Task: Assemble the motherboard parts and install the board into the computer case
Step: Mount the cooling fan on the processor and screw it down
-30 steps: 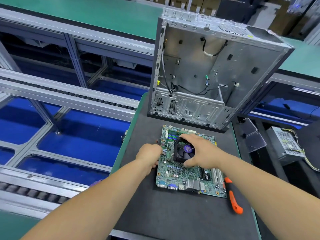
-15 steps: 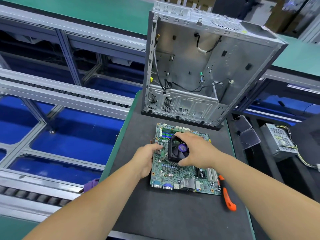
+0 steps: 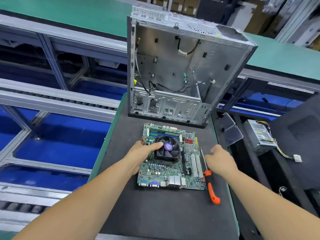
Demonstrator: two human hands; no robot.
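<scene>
A green motherboard (image 3: 170, 172) lies flat on the dark mat (image 3: 155, 213). A black cooler fan (image 3: 168, 149) with a purple label sits on the board's middle. My left hand (image 3: 140, 156) rests on the fan's left edge, thumb on top and fingers down its side. My right hand (image 3: 220, 160) hovers just right of the board, over the shaft of an orange-handled screwdriver (image 3: 210, 186), fingers loosely curled and holding nothing. An open silver computer case (image 3: 173, 70) stands upright behind the board with loose black cables inside.
A grey power supply (image 3: 259, 135) with yellow wires lies at the right beside black side panels (image 3: 232, 134). Conveyor rails and blue floor fill the left. The mat has a green edge (image 3: 107, 135) on both sides.
My right hand has left the fan and moved right, over the screwdriver. My left hand has shifted from the board's left edge onto the fan.
</scene>
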